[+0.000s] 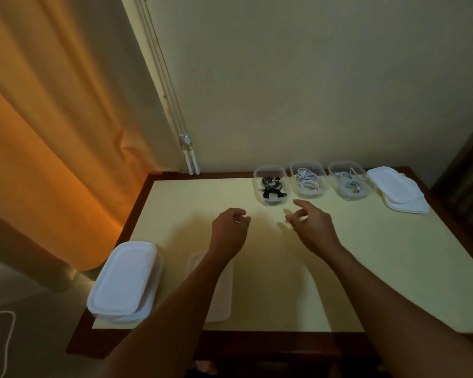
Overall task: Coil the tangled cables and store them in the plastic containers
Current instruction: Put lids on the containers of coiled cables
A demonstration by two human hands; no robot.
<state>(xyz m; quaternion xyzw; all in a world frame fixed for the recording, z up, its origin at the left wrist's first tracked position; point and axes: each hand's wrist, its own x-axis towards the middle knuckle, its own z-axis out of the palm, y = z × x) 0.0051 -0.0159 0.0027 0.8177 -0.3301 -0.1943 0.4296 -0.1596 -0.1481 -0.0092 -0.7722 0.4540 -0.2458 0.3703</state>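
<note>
Three clear plastic containers stand in a row at the table's far edge. The left container holds black cables. The middle container and the right container hold coiled white cables. My left hand hovers over the table's middle with fingers loosely curled, holding nothing. My right hand hovers just in front of the left and middle containers, fingers relaxed and spread, also holding nothing.
A stack of white lids lies at the far right. A lidded container sits at the near left corner, and a flat lid lies partly under my left forearm. An orange curtain hangs to the left of the cream table.
</note>
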